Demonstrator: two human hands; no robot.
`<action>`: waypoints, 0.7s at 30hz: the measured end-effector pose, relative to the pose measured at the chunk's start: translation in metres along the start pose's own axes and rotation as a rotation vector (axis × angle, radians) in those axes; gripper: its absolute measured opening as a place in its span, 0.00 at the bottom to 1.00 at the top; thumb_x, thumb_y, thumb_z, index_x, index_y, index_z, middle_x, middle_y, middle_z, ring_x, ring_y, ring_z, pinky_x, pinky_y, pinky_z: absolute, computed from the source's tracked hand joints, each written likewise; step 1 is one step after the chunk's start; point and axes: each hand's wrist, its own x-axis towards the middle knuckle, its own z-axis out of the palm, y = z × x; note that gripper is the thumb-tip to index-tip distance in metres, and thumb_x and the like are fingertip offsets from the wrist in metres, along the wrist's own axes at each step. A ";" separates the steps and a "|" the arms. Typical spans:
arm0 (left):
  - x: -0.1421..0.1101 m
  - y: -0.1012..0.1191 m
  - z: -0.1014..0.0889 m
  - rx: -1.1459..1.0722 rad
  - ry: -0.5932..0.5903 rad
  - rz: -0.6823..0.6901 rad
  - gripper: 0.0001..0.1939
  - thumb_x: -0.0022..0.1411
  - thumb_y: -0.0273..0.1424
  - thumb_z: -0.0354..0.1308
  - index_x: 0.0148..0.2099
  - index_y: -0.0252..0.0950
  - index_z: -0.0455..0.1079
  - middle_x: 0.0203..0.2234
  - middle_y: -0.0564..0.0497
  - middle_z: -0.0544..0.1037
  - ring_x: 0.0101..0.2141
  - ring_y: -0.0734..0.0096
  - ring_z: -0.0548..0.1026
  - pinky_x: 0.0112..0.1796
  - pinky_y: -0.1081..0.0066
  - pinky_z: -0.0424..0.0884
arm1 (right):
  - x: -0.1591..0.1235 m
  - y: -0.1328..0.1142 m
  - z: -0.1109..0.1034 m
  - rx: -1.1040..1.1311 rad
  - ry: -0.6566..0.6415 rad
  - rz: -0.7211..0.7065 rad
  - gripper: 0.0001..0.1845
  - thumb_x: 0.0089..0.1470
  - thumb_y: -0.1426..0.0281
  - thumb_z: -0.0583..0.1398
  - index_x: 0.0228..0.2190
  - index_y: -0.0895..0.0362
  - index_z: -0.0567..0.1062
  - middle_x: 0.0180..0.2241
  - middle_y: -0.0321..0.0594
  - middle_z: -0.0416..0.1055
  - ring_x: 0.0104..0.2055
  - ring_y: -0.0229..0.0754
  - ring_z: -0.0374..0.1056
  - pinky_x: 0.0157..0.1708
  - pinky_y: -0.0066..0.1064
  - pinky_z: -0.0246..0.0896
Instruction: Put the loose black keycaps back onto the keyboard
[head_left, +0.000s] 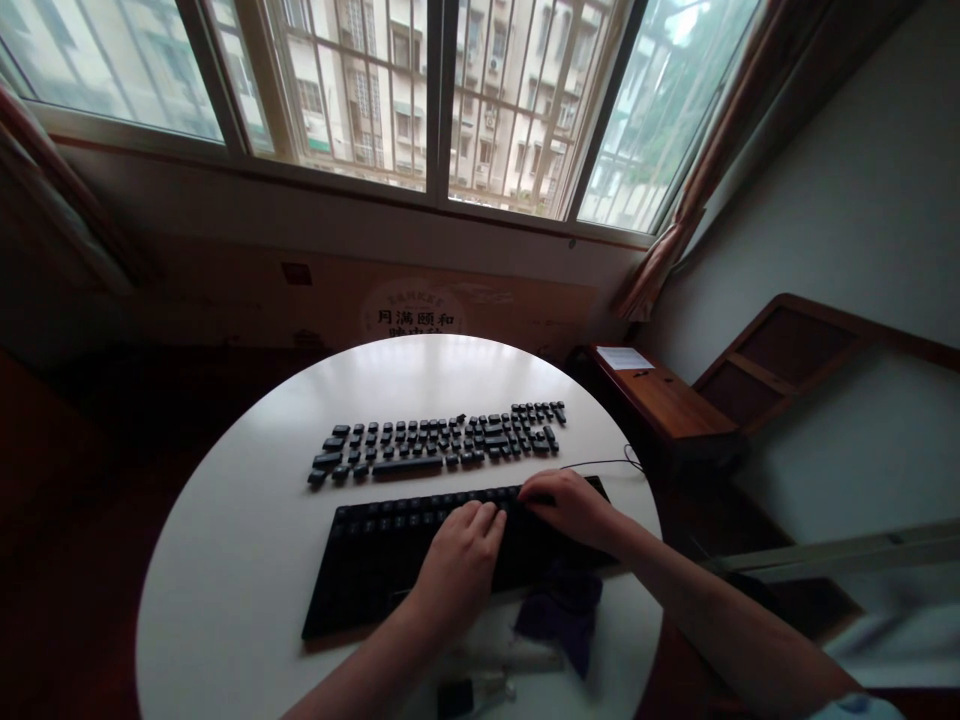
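Left hand [466,550]: partly curled, fingers bunched, tips down at the far rows of the keyboard [367,575], around mid-length. Thumb side hidden, so can't tell if it's pinching anything or how far it's closed.

Right hand [571,505]: half-curled, back arched, fingertips at the same rows, right of the left hand and just beside it. Gap between thumb and fingers not readable; can't tell if a cap is in there.

Keyboard lies flat on the round white worktop [217,570], slightly skewed. Caps show along its far rows; nearer part too dark to read.

Loose keycaps [409,466] sit in a keyboard-like layout just beyond it, spacebar included, small cluster at far right. Thin cable [600,461] on the worktop past the right hand. Dark purple cloth [562,612] near side, right of the left wrist. Small black-ended item [457,698] nearer still, blurred.
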 end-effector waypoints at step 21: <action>0.001 -0.001 0.010 0.010 0.119 0.008 0.24 0.66 0.27 0.51 0.64 0.40 0.66 0.61 0.42 0.69 0.60 0.54 0.66 0.61 0.53 0.60 | 0.033 0.017 -0.030 -0.332 0.103 -0.031 0.10 0.57 0.74 0.63 0.37 0.52 0.84 0.35 0.42 0.75 0.41 0.44 0.68 0.45 0.35 0.62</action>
